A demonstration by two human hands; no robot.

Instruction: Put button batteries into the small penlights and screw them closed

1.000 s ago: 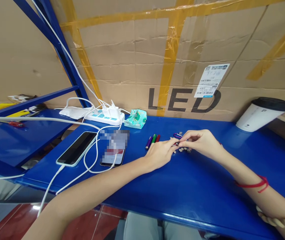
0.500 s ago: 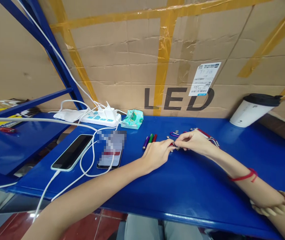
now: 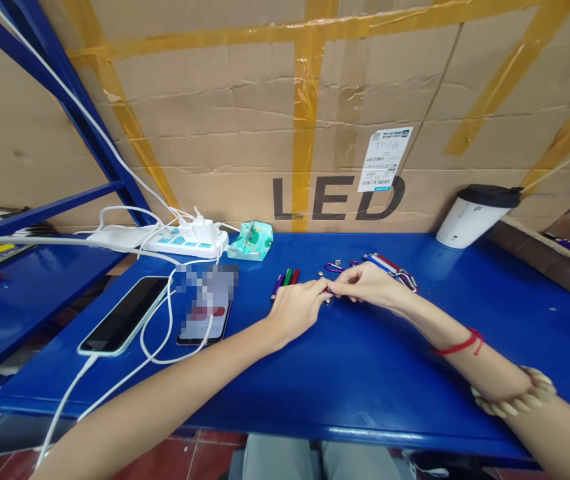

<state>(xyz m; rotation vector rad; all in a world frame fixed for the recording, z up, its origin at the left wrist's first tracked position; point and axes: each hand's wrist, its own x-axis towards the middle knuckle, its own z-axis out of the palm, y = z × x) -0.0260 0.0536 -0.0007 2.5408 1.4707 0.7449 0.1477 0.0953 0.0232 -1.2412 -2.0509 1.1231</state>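
Observation:
My left hand (image 3: 297, 310) is closed in a pinch on a small red piece (image 3: 325, 289), mostly hidden by the fingers. My right hand (image 3: 367, 285) meets it there, its thumb and fingertips pressed together at the dark end of that piece. Small silver button-like parts (image 3: 321, 274) lie around the fingertips. Just behind the right hand is a purple carabiner (image 3: 333, 268). Left of the hands, a purple tube (image 3: 277, 287), a green tube (image 3: 288, 276) and a red tube (image 3: 295, 276) lie side by side. Several coloured tubes with carabiners (image 3: 389, 264) rest beyond my right wrist.
On the blue table (image 3: 365, 380) are a white-framed phone (image 3: 125, 315), a second phone (image 3: 205, 327), white cables and a power strip (image 3: 189, 244). A green packet (image 3: 251, 241) sits by the cardboard (image 3: 225, 133). A lidded cup (image 3: 475, 217) and brown box (image 3: 539, 257) stand right.
The view has turned slightly right, so everything sits further left in the picture. Both hands stay together at the small red piece, with little visible finger movement.

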